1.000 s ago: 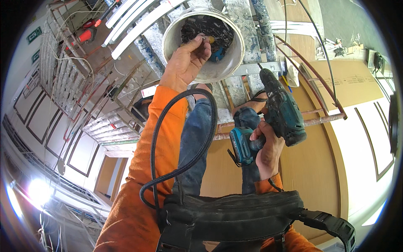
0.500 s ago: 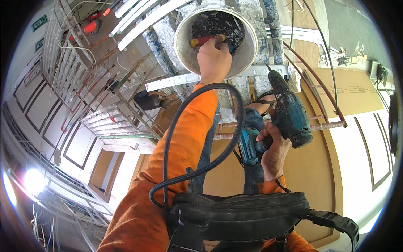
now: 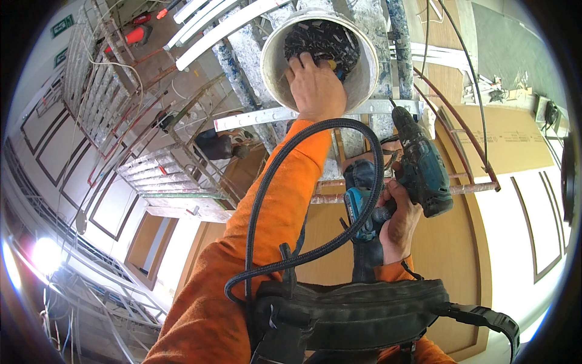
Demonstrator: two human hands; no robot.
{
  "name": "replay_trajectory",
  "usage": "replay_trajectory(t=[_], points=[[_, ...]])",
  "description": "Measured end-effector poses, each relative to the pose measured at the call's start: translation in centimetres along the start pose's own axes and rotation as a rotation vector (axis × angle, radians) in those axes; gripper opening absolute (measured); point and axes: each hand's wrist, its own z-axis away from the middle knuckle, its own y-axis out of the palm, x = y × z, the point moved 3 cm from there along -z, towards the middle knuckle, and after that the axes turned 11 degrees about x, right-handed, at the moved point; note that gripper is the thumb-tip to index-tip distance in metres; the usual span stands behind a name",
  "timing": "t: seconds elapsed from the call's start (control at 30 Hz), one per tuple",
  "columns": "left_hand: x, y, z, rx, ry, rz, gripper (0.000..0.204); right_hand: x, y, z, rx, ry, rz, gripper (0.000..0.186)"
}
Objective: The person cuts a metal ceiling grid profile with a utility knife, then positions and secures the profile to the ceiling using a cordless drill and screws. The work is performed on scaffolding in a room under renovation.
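My left hand [image 3: 315,85] reaches into a white bucket [image 3: 270,60] of small dark pieces [image 3: 321,42], its fingers curled down among them; what they grip is hidden. A yellow object [image 3: 331,64] shows just beside the fingers. In my right hand [image 3: 397,212] is a teal and black cordless drill [image 3: 427,170], gripped by the handle, its thin bit pointing up toward a perforated metal strip [image 3: 248,118] below the bucket. A black cord [image 3: 373,145] loops over my left forearm from a black strap [image 3: 345,297] at the bottom.
Paint-spattered scaffold planks [image 3: 248,73] carry the bucket and white strips [image 3: 224,36]. A rusty rail [image 3: 461,188] and hanging cables [image 3: 476,73] are at the right, with cardboard [image 3: 515,136] beyond. More scaffolding [image 3: 103,109] stands left. My jeans-clad legs [image 3: 362,175] show below.
My left hand has turned over and reached further into the bucket; the red and yellow object seen in it earlier is now mostly hidden. The view has shifted, putting the bucket further right.
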Motion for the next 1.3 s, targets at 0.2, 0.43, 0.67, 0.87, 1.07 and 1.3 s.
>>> replay_trajectory(t=[0.2, 0.43, 0.67, 0.87, 1.07, 1.3], points=[[2.5, -0.9, -3.2, 0.027, -0.325, 0.303, 0.027, -0.6, -0.1, -0.2, 0.008, 0.069, -0.110, 0.040], [3.7, 0.2, -6.9, -0.045, -0.742, 0.629, 0.033, 0.5, 1.1, 0.2, 0.001, 0.021, -0.163, 0.036], [3.6, 0.5, -6.9, -0.074, -0.673, 0.675, 0.036, 0.5, 0.5, 0.3, 0.050, 0.010, -0.148, 0.023], [3.6, 0.5, -7.0, -0.123, -0.748, 0.624, 0.038, 0.0, -0.2, 0.2, 0.059, -0.029, -0.239, 0.038], [2.5, 0.2, -4.9, 0.076, -0.499, 0.350, 0.024, 0.0, -0.4, -0.1, 0.053, -0.056, -0.217, 0.043], [2.7, 0.0, -3.8, -0.040, -0.427, 0.431, 0.021, 0.1, -0.5, 0.0, 0.058, -0.028, -0.175, 0.044]])
